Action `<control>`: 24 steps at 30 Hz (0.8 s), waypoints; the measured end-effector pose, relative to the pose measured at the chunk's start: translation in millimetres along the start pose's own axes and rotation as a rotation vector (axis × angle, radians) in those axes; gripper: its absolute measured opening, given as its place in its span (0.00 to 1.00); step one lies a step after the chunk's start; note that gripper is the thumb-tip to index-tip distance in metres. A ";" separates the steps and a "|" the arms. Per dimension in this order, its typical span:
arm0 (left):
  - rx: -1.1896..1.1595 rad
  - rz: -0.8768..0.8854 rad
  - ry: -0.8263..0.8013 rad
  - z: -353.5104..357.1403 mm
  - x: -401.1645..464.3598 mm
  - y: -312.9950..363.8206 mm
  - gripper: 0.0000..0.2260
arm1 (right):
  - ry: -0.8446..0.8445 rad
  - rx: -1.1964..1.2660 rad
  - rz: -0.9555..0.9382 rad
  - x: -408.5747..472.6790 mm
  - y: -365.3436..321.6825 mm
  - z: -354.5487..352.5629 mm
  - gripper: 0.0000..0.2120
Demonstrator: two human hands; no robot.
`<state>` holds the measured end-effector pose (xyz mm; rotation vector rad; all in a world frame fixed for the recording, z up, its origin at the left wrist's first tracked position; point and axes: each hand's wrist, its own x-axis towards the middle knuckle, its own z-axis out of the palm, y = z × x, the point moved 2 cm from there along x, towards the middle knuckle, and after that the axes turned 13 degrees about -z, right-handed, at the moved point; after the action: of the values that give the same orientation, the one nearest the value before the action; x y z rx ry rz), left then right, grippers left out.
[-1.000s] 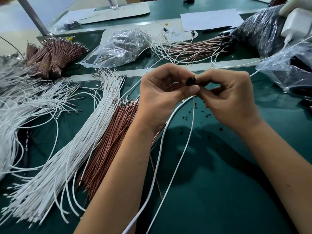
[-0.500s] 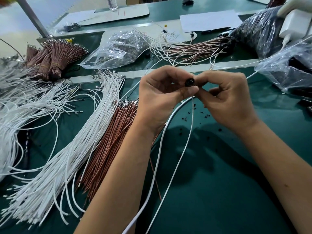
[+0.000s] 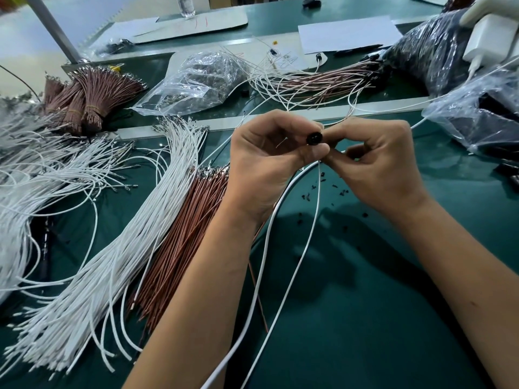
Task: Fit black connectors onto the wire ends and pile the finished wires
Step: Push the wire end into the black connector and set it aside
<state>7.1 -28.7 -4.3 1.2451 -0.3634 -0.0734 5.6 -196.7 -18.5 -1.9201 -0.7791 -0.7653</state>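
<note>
A small round black connector [image 3: 314, 138] sits between my two hands over the middle of the green mat. My left hand [image 3: 266, 161] pinches it between thumb and forefinger. My right hand [image 3: 376, 164] meets it from the right, fingertips pinched at a thin white wire [image 3: 314, 220] that hangs down toward me. A thicker white cable [image 3: 261, 276] curves down beside it. Piles of loose white wires [image 3: 134, 234] and brown wires [image 3: 179, 248] lie left of my left forearm. A heap of wires with black connectors fitted [image 3: 323, 82] lies at the back.
Bundled brown wires [image 3: 84, 99] and more white wires [image 3: 36, 169] fill the far left. A clear bag of metal parts [image 3: 196, 80] lies behind. Dark plastic bags [image 3: 429, 51] [image 3: 483, 113] and a white charger [image 3: 488, 43] are at the right. Black crumbs [image 3: 323, 189] dot the mat.
Both hands hold nearly the same place; the connector stays between the fingertips, and my right fingers have shifted slightly at the wire end.
</note>
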 end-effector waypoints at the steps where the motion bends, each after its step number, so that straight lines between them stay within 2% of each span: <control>1: -0.002 0.004 -0.003 -0.1 0.1 -0.7 0.17 | 0.001 -0.006 -0.001 0.0 0.0 0.3 0.04; 14: -0.153 -0.022 -0.053 -0.1 0.0 -7.5 0.15 | 0.014 -0.055 0.003 0.7 -6.8 1.6 0.02; 18: -0.186 -0.028 -0.081 -1.2 0.2 -6.8 0.14 | -0.007 -0.046 -0.058 3.0 -10.2 0.5 0.07; 24: -0.178 -0.092 -0.003 -3.0 1.4 -8.4 0.13 | -0.041 -0.023 -0.069 3.9 -12.9 2.0 0.05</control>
<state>10.5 -29.0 -12.6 1.0848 -0.2956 -0.1825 -1.6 -188.9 -9.8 -1.9432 -0.8689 -0.7814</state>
